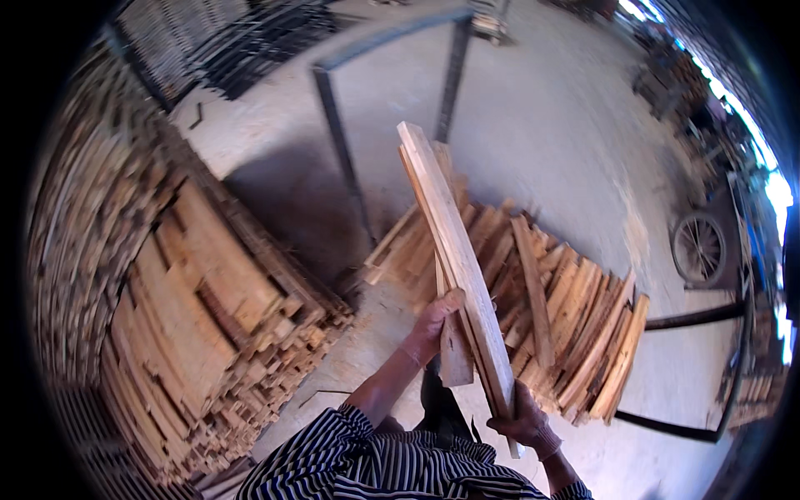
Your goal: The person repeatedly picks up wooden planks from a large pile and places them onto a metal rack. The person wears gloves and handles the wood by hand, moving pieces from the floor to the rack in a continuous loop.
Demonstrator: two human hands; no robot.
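Note:
Long, pale wooden planks point(454, 225), at least two lying one against the other, slant up and away in front of my body. My left hand point(435, 323) is closed around their left edge, about midway along. Near the lower end, my right hand point(527, 423) grips them from the right side. A shorter board point(455, 354) shows beneath the planks, beside my left hand; whether that hand holds it too I cannot tell. Beyond the planks, a loose heap of rough wooden slats point(575, 333) lies fanned out, one slat point(534, 292) crossing on top.
At the left rises a big stack of planks point(200, 283), its cut ends toward me. A dark metal frame point(337, 133) stands upright beyond the heap, and another dark frame point(667, 427) borders it on the right. A spoked wheel point(698, 250) is at far right. Concrete floor point(550, 125) extends behind.

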